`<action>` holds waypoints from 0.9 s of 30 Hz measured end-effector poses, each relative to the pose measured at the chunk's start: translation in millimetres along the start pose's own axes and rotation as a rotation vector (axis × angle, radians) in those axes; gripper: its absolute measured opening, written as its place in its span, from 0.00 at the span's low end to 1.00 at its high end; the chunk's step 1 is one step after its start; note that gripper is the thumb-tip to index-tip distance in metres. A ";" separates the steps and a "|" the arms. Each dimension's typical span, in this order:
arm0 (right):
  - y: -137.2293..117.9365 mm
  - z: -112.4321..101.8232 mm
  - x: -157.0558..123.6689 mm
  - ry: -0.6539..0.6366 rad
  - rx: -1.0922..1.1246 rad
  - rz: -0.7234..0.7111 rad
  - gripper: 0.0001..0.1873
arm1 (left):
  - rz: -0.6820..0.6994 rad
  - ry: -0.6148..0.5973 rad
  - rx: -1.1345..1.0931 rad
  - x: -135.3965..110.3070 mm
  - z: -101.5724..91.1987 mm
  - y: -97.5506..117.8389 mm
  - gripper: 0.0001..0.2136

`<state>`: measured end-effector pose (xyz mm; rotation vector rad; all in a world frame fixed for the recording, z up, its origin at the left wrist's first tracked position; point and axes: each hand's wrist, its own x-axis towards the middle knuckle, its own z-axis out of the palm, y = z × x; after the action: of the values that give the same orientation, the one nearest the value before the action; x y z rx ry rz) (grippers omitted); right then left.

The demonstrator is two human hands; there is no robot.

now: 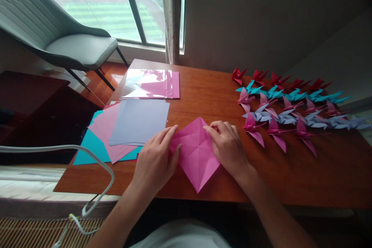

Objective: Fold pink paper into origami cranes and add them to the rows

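Note:
A creased magenta sheet of origami paper (198, 159) is held between my two hands above the front of the table, with one corner pointing towards me. My left hand (158, 151) grips its left corner, thumb on the near side and fingers behind. On the right side, my right hand (228, 141) pinches the upper right edge between thumb and fingers. Fold lines cross near the sheet's middle. Just left of my left hand lies a stack of lavender paper (139, 120). Magenta folded cranes (276, 135) stand to the right of my right hand.
Pink sheets (101, 128) and turquoise sheets (84, 151) lie under the lavender stack. Behind is a clear packet of paper (151, 84). Rows of red cranes (279, 80), turquoise cranes (274, 92) and others line the wooden table (203, 85). A white cable (99, 159) loops at left, near a chair (81, 50).

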<state>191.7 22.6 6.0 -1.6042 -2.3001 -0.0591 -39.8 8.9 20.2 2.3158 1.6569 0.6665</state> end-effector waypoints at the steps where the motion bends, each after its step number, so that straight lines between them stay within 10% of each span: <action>1: -0.1 1.1 -1.0 -0.003 0.024 -0.018 0.18 | -0.034 0.009 -0.055 0.7 -2.2 -2.8 0.22; 14: -3.6 9.8 -7.9 -0.003 0.173 0.010 0.12 | -0.493 -0.051 -0.987 23.2 -13.7 3.1 0.28; 27: -4.2 8.0 -8.8 -0.001 0.170 0.030 0.13 | -0.555 -0.040 -0.818 24.0 -0.8 24.0 0.27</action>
<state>188.6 15.0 -3.4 -1.5529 -2.2157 0.1405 -13.8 23.0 36.7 1.2337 1.5015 0.9203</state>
